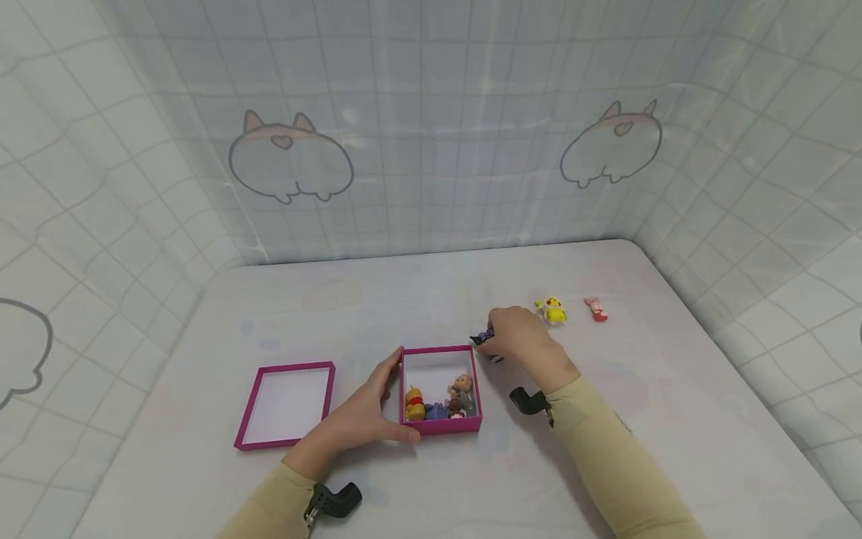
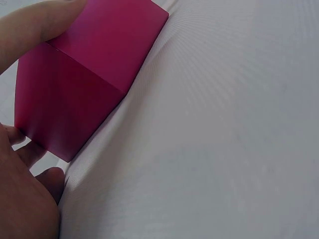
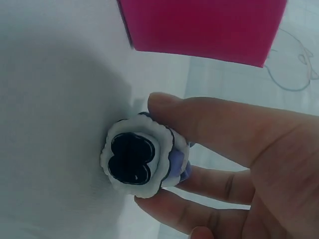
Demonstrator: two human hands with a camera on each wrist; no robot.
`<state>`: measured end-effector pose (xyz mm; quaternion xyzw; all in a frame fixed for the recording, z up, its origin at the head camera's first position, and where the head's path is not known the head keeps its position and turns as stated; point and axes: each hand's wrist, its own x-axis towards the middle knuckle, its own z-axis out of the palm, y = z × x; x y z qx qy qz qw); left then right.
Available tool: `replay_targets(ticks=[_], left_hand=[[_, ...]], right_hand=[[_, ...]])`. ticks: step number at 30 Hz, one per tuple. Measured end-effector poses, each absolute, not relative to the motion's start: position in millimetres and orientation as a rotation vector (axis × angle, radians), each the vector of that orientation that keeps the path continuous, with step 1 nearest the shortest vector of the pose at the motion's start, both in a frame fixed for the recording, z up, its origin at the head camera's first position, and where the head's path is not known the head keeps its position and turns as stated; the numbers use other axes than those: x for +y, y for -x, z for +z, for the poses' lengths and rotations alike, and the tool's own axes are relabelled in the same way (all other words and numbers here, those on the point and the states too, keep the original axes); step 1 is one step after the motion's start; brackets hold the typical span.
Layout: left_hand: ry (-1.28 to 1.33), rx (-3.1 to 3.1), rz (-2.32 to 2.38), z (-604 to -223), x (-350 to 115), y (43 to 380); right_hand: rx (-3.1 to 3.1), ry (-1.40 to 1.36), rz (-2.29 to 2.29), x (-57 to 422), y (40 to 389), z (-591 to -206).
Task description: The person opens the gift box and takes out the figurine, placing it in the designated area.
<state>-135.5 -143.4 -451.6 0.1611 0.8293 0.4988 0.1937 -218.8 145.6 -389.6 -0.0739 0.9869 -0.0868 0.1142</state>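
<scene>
Toy figure [image 1: 483,337], purple, black and white, sat in the right hand [image 1: 521,335], just beyond the far right corner of the pink box [image 1: 447,427]. It was outside the box. Right hand gripped it: thumb on one side, fingers on the other, white scalloped end with a black patch facing the right wrist camera. Couldn't tell if it touched the table [image 1: 404,303].

Left hand [image 1: 357,415] gripped the box, thumb on the near wall by the left corner, fingers along the left wall. Box stood flat, uncovered, white inside. Toys lay along its near side: yellow bear [image 1: 414,408] with a red band in the left corner, blue toy [image 1: 438,412] beside it, then a small brown toy [image 1: 456,406], with a tan-headed toy [image 1: 462,384] near the right wall. Details there too small to read.

Lid [image 1: 286,408], pink rim, white inside, lay left of the box, apart from it. Yellow toy [image 1: 555,311] lay past the right hand, near it; pink-and-red toy [image 1: 596,309] further right, apart from the yellow one.

Both sleeves tan [image 1: 606,457], each with a dark piece [image 1: 530,402] at the wrist. Behind the table: grid-patterned curtain [image 1: 451,172] with two cartoon animal drawings [image 1: 289,161].
</scene>
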Motion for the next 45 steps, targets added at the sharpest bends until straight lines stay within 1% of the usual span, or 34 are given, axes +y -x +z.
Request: replay_targets(ticks=[6,11,16,24,29,35,45], left_hand=[[-0.449,2.333,1.393,-451.4,-143.8,136.1],[-0.444,2.334,1.395,-452.4,-144.1,136.7],[-0.448,2.328,1.398,-453.2,-144.2,137.3],[-0.456,2.321,1.401,-451.2,-144.3,137.0],[-0.446,2.317,1.401,-448.7,-144.5,135.8],[-0.438,2.32,1.397,-448.5,-144.6,135.4],[-0.444,2.329,1.394,-449.1,-144.8,136.3]], right_hand=[[2.838,0.173,-0.308,146.7,219.6,-390.2],[2.766,0.219,-0.408,157.4,219.9,-385.8],[2.674,0.322,-0.507,177.0,221.3,-379.3],[2.559,0.616,-0.679,202.6,226.7,-377.9],[2.591,0.727,-0.707,205.0,233.4,-389.5],[2.56,0.731,-0.767,204.0,236.0,-400.7],[2.63,0.763,-0.627,196.9,237.7,-408.3]])
